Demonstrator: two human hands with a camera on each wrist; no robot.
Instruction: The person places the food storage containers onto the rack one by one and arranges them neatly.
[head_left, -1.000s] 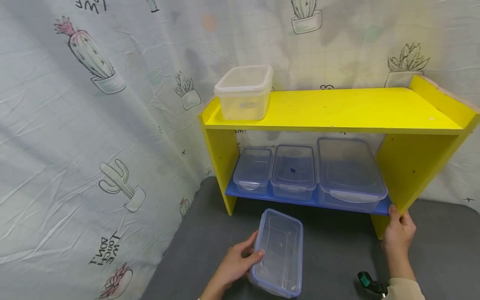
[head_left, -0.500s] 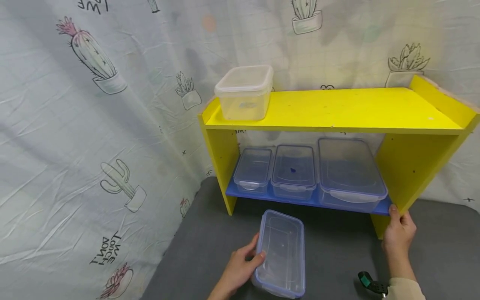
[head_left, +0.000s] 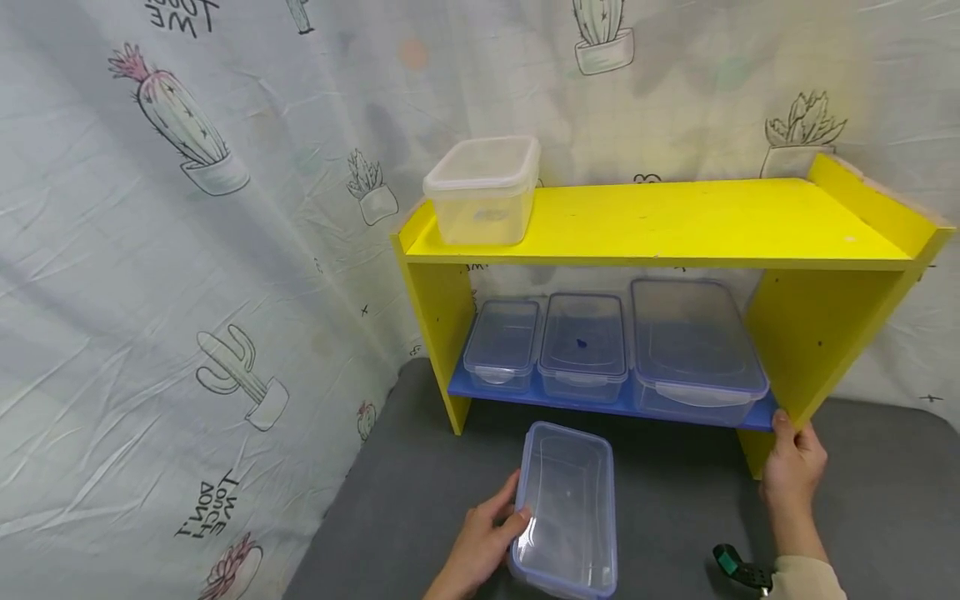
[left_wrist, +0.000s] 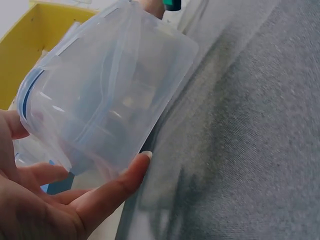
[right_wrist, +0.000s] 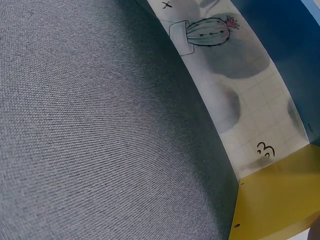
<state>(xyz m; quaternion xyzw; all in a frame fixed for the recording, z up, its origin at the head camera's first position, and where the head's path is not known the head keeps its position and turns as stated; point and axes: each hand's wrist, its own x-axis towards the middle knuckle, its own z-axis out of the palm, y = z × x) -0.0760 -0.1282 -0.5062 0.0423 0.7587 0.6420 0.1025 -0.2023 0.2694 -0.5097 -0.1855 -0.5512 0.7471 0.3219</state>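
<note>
Left hand (head_left: 480,546) is gripping a clear box (head_left: 567,508), thumb over its rim, while right hand (head_left: 793,467) is clasping the shelf (head_left: 817,333), steadying it.

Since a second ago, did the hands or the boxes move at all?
Only a little. The left hand still holds the clear box on the grey mat, and has turned it slightly so it lies straighter and a bit further right. The right hand still grips the yellow shelf's right leg. The three boxes on the blue board and the box on top stayed put.
</note>
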